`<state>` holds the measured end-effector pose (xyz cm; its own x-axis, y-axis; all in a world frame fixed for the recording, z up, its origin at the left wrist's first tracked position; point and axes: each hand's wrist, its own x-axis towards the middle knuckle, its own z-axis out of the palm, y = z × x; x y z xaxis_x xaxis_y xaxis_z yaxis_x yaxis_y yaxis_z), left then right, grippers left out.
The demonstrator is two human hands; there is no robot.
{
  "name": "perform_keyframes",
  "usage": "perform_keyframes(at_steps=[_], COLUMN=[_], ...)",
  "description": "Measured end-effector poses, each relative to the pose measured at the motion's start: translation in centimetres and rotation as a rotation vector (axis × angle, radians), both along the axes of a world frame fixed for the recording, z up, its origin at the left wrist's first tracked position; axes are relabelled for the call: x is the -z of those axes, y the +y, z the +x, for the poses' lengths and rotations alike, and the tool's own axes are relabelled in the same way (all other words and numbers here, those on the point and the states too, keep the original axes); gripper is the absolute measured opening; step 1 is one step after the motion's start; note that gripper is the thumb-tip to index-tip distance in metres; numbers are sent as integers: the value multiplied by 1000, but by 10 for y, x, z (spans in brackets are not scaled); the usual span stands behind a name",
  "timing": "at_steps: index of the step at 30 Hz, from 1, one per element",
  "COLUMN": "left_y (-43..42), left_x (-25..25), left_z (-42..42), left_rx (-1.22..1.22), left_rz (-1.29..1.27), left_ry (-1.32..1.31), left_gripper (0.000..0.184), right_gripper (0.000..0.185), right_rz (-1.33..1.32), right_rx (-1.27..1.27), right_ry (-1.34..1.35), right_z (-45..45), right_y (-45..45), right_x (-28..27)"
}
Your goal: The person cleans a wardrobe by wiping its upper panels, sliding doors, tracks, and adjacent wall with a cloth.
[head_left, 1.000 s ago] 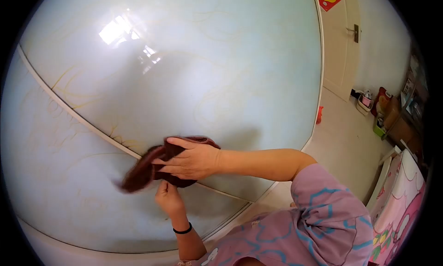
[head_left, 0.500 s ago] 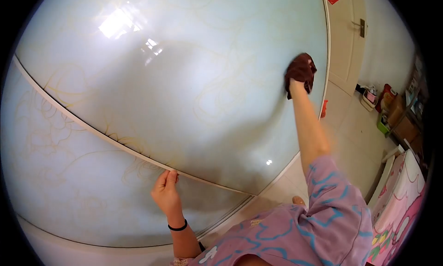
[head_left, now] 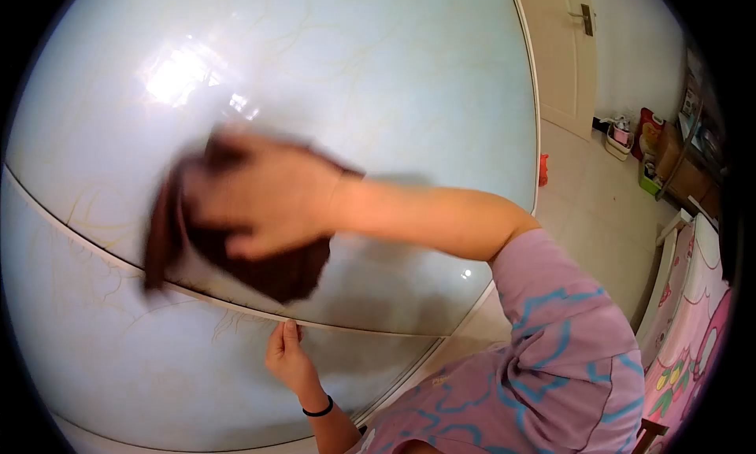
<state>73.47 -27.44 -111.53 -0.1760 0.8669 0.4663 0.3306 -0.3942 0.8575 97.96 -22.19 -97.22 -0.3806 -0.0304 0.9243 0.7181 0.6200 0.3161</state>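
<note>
My right hand [head_left: 272, 190], smeared by motion, spreads over a dark brown cloth [head_left: 279, 273] and holds it. Folds of the cloth hang below and left of the fingers. Behind them is a large glossy pale-blue panel [head_left: 425, 92] with faint gold line patterns; whether the cloth touches it at this instant I cannot tell. Lower down, my left hand [head_left: 293, 363] pinches the narrow light-coloured frame strip [head_left: 354, 329] at the panel's edge, thumb and fingers closed on it. Part of that strip is hidden by the cloth.
A second patterned panel [head_left: 157, 359] lies beyond the strip. To the right are a cream door [head_left: 557, 68] with a handle, a tiled floor [head_left: 575, 210], a basket [head_left: 619, 145], boxes and a shelf. A pink patterned piece of furniture [head_left: 677, 312] stands at my right side.
My right hand has swept the cloth from the panel's far right edge leftward and closer to me. The view has shifted slightly; my left hand stays on the strip.
</note>
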Motion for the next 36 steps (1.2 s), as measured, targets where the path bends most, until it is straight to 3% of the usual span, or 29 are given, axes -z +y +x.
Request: perform_keyframes(at_steps=[2,3,4,6,8,9,10,11,12,13,17,20,22,23,25,26,27,29,30,32,33,34,35,36], left_y=[1,1,2,1,0,-1,-2,-4,-4,0,-1,-24,-47,-49,-69,-67,-65,-66,-78,-76,-76,-77,-78,-79], left_x=[1,0,-3,-6,-8,-10,-12,-13,-11,-7,-13,-26,7,24,44,62,76,92,55,47,49,50,60,69], left_z=[-1,0,0,-1,-2,1,4,4,1,-1,1,4,-6,8,50,61,69,78,86,84,80,77,73,69], left_rx=[-1,2,-42,-85,-49,-44,-46,-48,-39,-31,-16,-148,257,400,985,1177,1372,1096,1254,1325,1346,1338,1321,1301], left_rz=[-6,-13,-30,-60,-67,-76,-64,-53,-64,-58,-57,-102,-116,-179,-858,-1005,-1131,-967,-951,-848,-668,-497,-433,-369], left_ry=[0,6,64,122,95,97,99,102,107,58,62,265,14,337,-297,-600,-914,-981,-1205,-1207,-942,-674,-654,-633], left_gripper=[23,23,23,24,24,24,25,26,26,26,27,30,44,58,58,58,60,59,56,56,57,59,58,58], right_gripper=[45,47,53,54,45,44,41,40,36,36,34,24,17,18,31,28,24,22,20,22,26,32,39,47], right_rz=[33,214,222,136,137,-69,-134,-441,-1033,-1017,-892,-771,-591,-555,-464,-495,-656,-950,-1021,-1171,-1239,-984,-720,-852], right_rx=[138,288,389,574,808,797,831,939,928,993,961,734,581,473,283,82,7,-189,-258,-354,-382,-211,-47,-15], right_ry=[342,535,702,959,956,1150,1156,1215,1296,1381,1564,1391,1269,1124,745,586,427,64,101,246,368,313,259,34], right_z=[62,99,137,196,262,269,268,300,285,305,238,187,127,100,56,36,14,8,9,14,14,4,-8,-27], right_y=[-5,15,30,40,59,38,20,21,-27,-32,-120,-141,-157,-167,-181,-187,-201,-198,-219,-227,-222,-209,-197,-185], right_x=[-24,-15,1,53,151,182,227,290,283,350,341,316,258,232,212,218,184,199,174,157,155,152,152,165])
